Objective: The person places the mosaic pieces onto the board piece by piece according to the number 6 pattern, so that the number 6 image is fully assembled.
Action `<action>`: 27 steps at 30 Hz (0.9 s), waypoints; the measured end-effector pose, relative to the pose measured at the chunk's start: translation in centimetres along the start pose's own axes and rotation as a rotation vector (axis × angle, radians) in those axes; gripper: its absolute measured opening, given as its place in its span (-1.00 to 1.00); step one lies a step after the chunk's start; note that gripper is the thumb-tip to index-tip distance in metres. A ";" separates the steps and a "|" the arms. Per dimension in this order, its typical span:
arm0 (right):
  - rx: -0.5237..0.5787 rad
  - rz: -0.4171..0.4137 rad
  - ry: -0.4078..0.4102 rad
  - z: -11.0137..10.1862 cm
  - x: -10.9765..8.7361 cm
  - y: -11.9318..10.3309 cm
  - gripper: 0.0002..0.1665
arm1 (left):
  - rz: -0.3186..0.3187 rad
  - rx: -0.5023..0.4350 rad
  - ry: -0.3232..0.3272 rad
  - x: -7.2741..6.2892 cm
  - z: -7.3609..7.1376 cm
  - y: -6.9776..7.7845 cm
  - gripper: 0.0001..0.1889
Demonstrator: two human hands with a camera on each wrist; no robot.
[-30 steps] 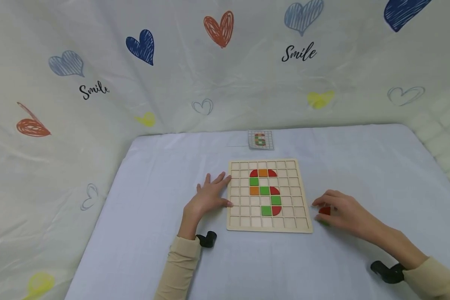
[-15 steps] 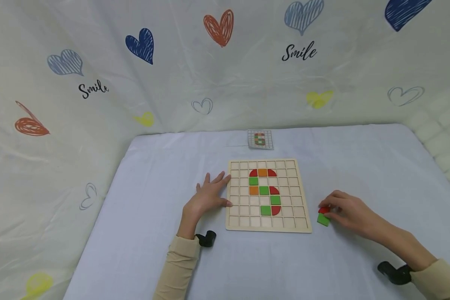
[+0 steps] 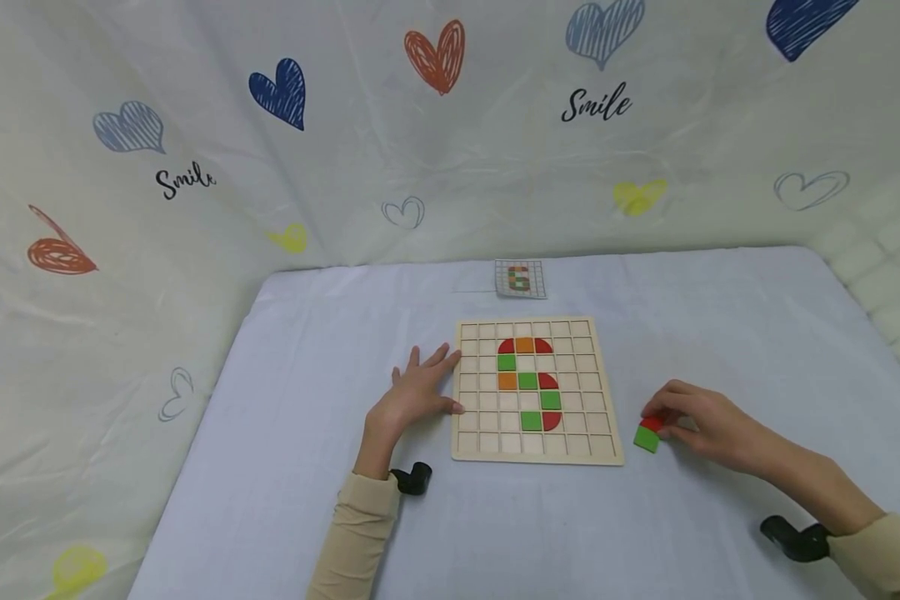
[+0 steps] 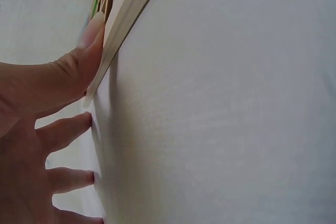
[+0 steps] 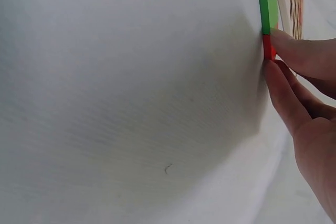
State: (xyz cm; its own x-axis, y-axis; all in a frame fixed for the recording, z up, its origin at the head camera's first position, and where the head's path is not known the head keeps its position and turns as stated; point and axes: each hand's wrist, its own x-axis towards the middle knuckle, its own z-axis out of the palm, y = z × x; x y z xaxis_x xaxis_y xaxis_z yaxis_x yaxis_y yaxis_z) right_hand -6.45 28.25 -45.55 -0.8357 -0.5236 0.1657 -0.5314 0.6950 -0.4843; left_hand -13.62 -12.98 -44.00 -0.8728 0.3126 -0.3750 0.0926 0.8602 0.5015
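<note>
My left hand has its fingers spread at the left edge of a wooden grid board. In the left wrist view the thumb touches the board's rim, while other fingertips rest on the cloth. Red, orange and green tiles lie in the grid. To the right of the board, my right hand pinches a red tile, partly covered by the fingers. A green square tile lies against it on the near side. In the right wrist view the thumb overlaps the seam between both tiles.
A small printed card with a coloured grid figure lies behind the board. White cloth covers the table, and a curtain with hearts hangs behind it. A black device sits at each wrist.
My right hand has shifted slightly right and pulled back from over the tiles, uncovering the green one. The red tile now lies closer against the green tile. My left hand stays put.
</note>
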 end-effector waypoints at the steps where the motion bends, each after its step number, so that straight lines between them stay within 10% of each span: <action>1: 0.001 0.003 -0.007 0.0 0.0 0.0 -0.55 | -0.001 -0.003 0.000 0.0 0.0 0.0 -0.02; 27: 0.016 0.090 -0.029 0.5 0.4 -0.2 -0.57 | 0.008 -0.012 0.005 -0.1 -0.1 -0.1 -0.02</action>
State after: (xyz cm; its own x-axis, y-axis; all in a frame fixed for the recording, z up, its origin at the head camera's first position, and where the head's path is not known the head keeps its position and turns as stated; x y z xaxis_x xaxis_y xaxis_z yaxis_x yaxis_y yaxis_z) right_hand -6.58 27.63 -45.83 -0.8754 -0.4739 0.0957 -0.4520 0.7321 -0.5097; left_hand -13.59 -13.08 -43.94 -0.8746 0.3172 -0.3667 0.0941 0.8529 0.5135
